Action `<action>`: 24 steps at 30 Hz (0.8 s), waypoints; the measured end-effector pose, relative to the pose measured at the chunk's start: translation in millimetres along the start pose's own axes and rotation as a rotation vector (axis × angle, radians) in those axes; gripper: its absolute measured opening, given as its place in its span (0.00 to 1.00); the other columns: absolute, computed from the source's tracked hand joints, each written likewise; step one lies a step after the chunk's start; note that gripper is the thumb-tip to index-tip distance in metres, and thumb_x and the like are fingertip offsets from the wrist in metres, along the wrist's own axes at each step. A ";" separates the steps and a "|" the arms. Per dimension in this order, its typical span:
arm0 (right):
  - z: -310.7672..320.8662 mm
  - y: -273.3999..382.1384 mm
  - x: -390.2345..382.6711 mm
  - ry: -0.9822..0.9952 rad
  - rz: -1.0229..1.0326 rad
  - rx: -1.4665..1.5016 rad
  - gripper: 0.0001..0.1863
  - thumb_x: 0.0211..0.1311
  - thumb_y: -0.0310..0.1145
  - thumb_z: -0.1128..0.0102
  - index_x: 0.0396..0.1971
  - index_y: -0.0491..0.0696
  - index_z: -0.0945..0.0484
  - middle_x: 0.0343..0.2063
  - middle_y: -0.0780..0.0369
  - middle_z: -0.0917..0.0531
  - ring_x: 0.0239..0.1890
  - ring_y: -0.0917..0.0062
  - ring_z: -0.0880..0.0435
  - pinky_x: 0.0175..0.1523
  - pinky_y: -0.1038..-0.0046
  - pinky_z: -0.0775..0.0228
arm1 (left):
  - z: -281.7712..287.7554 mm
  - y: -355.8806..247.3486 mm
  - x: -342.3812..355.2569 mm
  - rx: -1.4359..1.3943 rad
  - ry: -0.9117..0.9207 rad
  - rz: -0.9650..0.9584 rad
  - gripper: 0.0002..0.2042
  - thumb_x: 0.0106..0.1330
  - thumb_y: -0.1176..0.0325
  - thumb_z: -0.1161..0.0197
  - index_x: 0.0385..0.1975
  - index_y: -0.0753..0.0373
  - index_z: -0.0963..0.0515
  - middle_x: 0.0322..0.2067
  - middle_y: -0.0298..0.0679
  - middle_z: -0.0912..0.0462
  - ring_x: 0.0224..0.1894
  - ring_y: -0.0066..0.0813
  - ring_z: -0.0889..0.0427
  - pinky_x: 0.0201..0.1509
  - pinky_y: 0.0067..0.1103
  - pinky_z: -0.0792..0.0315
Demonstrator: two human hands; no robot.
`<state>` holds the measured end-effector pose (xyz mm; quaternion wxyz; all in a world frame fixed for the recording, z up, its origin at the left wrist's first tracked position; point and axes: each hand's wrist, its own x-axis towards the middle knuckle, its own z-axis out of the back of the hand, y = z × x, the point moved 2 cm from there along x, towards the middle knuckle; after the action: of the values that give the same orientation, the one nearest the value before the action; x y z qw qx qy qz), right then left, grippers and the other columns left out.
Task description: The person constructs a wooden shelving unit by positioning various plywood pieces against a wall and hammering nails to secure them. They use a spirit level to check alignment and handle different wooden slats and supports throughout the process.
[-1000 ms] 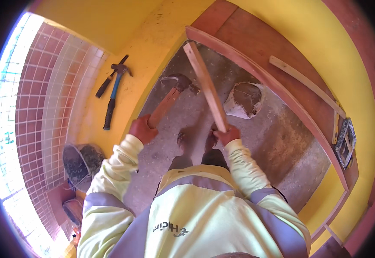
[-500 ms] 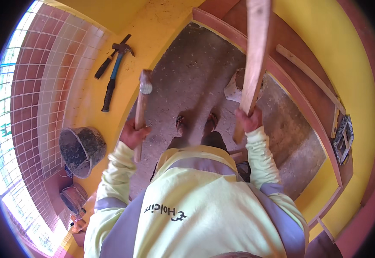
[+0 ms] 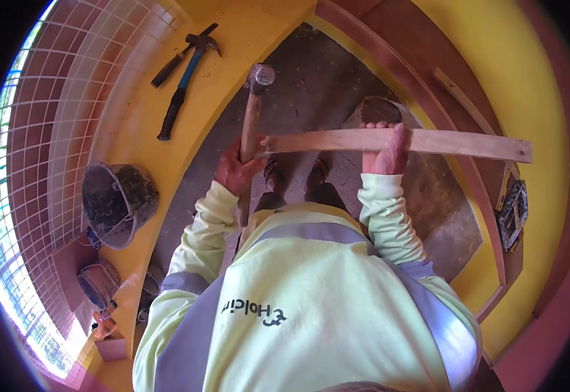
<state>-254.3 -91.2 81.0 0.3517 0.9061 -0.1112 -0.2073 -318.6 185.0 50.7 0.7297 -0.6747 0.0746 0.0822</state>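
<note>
To do this well, keep the wooden stick (image 3: pixel 330 142) tight so it can't tip, and keep the hammer (image 3: pixel 251 121) slow, with its heavy head away from the fingers (image 3: pixel 379 125). The stick's left end is very close to the hammer's handle; I can't tell if they touch, so a bit more room there seems wise. The hands are apart, each wrapped round its own thing. The left hand (image 3: pixel 234 171) grips the handle, hammer head at the far end. The right hand (image 3: pixel 384 161) holds the stick sideways above the floor (image 3: pixel 291 91), thumb across it, fingertips peeking over the far edge.
</note>
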 end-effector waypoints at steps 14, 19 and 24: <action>96.7 -17.0 0.1 -0.301 -0.087 -0.108 0.16 0.63 0.40 0.44 0.42 0.46 0.33 0.32 0.62 0.28 0.37 0.71 0.25 0.48 0.60 0.28 | 11.2 -18.2 14.5 -0.300 0.381 0.305 0.24 0.49 0.72 0.36 0.47 0.67 0.35 0.43 0.48 0.22 0.36 0.31 0.20 0.29 0.23 0.24; 98.6 -8.6 2.8 -0.406 -0.278 -0.290 0.22 0.60 0.46 0.40 0.45 0.45 0.29 0.40 0.59 0.25 0.43 0.74 0.24 0.49 0.63 0.27 | 2.2 -41.2 17.9 -0.346 0.472 0.305 0.34 0.48 0.71 0.34 0.56 0.65 0.43 0.44 0.53 0.23 0.32 0.30 0.20 0.35 0.24 0.23; 99.6 51.2 3.1 0.297 -0.600 -1.876 0.38 0.38 0.53 0.27 0.49 0.48 0.30 0.36 0.55 0.24 0.37 0.58 0.24 0.46 0.63 0.33 | 8.9 -69.0 12.7 -0.366 0.412 0.336 0.28 0.48 0.70 0.32 0.46 0.61 0.40 0.41 0.53 0.22 0.27 0.32 0.20 0.32 0.24 0.25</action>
<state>-299.6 -188.4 48.6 0.8690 0.2686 0.3764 -0.1759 -291.0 188.8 115.7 0.5420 -0.7754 0.3151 0.0753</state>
